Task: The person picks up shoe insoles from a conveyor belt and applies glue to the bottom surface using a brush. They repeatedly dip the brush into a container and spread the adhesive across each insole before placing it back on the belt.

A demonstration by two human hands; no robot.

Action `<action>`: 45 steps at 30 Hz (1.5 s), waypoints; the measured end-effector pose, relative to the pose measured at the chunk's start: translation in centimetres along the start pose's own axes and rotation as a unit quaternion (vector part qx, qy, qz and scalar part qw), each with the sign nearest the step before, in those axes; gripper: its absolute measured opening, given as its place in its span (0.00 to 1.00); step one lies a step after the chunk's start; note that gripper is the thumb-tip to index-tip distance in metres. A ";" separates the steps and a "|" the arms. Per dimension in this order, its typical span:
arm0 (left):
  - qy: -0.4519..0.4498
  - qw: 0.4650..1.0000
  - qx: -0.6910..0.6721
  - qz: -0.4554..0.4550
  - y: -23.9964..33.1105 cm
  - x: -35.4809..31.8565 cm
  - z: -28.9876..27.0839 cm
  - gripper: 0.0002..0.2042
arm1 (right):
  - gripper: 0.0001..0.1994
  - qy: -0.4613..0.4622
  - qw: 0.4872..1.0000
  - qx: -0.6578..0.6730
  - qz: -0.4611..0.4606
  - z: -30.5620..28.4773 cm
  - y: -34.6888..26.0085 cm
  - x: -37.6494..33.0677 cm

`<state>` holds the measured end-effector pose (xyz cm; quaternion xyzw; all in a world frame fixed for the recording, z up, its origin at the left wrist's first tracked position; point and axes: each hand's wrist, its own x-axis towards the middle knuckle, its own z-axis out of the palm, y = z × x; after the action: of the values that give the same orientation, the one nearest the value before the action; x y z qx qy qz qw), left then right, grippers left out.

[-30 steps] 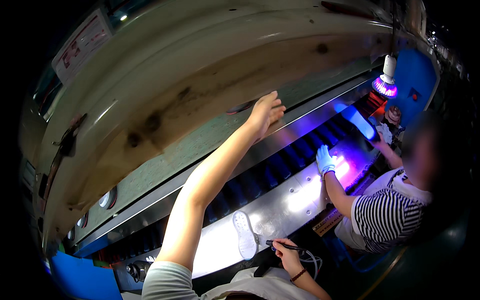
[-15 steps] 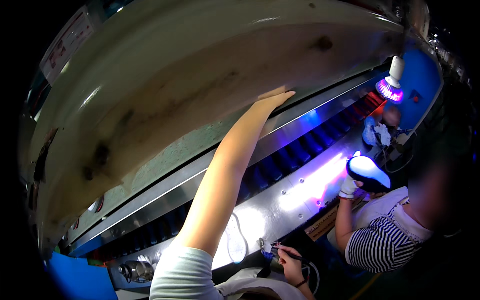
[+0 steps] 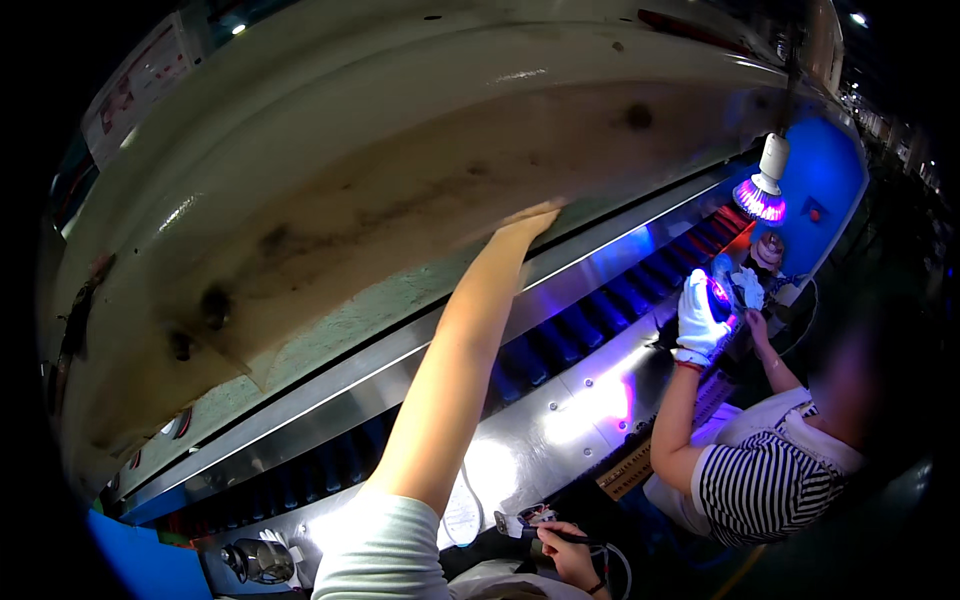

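Note:
My left hand (image 3: 540,219) reaches out past the metal rail to the lower edge of a big cloudy, translucent hood (image 3: 380,130). Its fingers lie under or behind the hood, so I cannot see whether they hold anything. Low in the picture, my right hand (image 3: 567,553) is closed round a black-handled brush (image 3: 512,524) with a flat, pale head. A white shoe sole (image 3: 461,515) lies on the metal worktop beside my left arm, partly hidden by it.
Dark flaps (image 3: 530,365) hang in a row below the metal rail (image 3: 400,365). At right, a co-worker's white-gloved hand (image 3: 697,320) holds a dark shoe (image 3: 717,300) near a purple-lit lamp (image 3: 762,198). A dark glassy object (image 3: 255,561) stands at lower left.
My left hand has shifted left and its fingers are now hidden. My right hand and the brush have moved slightly left. The co-worker has raised the shoe toward the lamp.

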<state>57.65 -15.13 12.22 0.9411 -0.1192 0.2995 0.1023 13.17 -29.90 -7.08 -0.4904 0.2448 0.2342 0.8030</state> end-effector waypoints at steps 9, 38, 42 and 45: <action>0.066 0.976 -0.185 0.099 3.8 -9.5 -10.2 0.11 | 0.04 -0.066 0.997 0.035 -0.014 1.2 -0.1 0.5; 0.061 0.353 -0.896 -0.261 -2.4 -62.5 -36.1 0.48 | 0.08 -0.089 0.993 -0.053 -0.052 8.1 7.3 -4.3; 0.081 0.325 -0.885 -0.323 -5.5 -64.7 -34.2 0.45 | 0.10 -0.130 0.988 -0.003 -0.087 9.3 8.0 -5.9; 0.100 0.327 -0.911 -0.232 -7.1 -64.7 -32.3 0.40 | 0.11 -0.156 0.981 -0.027 -0.112 9.9 7.7 -7.4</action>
<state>-8.99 10.73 -0.91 0.2122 -0.0831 0.0593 0.9719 4.41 -18.81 -3.69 -0.4939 0.0541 0.2231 0.8387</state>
